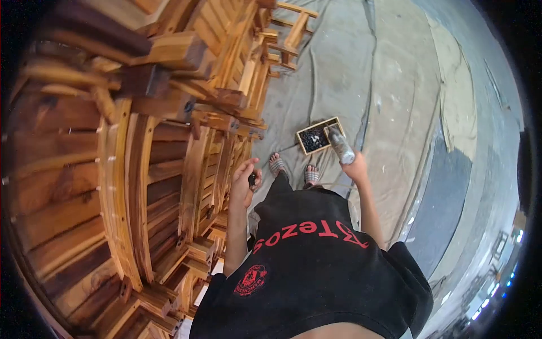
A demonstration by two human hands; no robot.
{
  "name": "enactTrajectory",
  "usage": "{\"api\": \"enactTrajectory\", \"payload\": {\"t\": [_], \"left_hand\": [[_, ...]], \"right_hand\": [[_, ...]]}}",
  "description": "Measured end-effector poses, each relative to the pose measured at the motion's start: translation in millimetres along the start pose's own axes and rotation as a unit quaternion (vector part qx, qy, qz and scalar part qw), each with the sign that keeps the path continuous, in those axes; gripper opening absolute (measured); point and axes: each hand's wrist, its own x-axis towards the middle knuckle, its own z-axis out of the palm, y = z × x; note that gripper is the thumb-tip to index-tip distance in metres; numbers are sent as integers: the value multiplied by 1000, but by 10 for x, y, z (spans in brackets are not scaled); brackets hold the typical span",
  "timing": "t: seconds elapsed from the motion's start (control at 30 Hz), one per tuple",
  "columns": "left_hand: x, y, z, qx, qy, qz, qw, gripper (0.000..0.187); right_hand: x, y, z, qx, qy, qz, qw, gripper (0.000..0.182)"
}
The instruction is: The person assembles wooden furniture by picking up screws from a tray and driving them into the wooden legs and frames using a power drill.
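Observation:
Small black pieces (pixel 252 179) lie in my left hand (pixel 245 182), whose fingers are curled round them beside the wooden furniture. My right hand (pixel 354 168) grips a grey cylindrical tool (pixel 341 146) by its near end. The tool's far end overlaps the right part of a wooden box (pixel 305 148) on the floor. Inside the box is a pile of small black pieces (pixel 311 139) with something whitish among them. The exact shape of the tool is blurred.
Stacked wooden furniture (pixel 127 186) with slats and protruding legs fills the left side, close to my left arm. A small wooden frame (pixel 296 34) stands farther off at the top. Wrinkled cloth sheets (pixel 401 101) cover the floor. My sandalled feet (pixel 276 164) are near the box.

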Motion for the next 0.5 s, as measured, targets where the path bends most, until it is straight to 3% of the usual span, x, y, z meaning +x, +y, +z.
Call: {"api": "enactTrajectory", "payload": {"t": [0.03, 0.2, 0.3, 0.4, 0.5], "left_hand": [[64, -49, 4, 5, -8, -7, 1000, 21], [339, -139, 188, -6, -36, -81, 996, 22], [514, -106, 384, 21, -73, -74, 994, 21], [751, -41, 574, 59, -87, -78, 991, 21], [1044, 38, 758, 83, -115, -94, 985, 20]], "right_hand": [[-27, 349, 138, -89, -9, 30, 996, 38], [-582, 1582, 611, -152, -100, 171, 968, 31], [-1082, 1883, 698, -108, -132, 262, 950, 33], [-1675, 2911, 1178, -102, -161, 335, 923, 36], [-2359, 3003, 744, -130, -197, 467, 852, 36]]}}
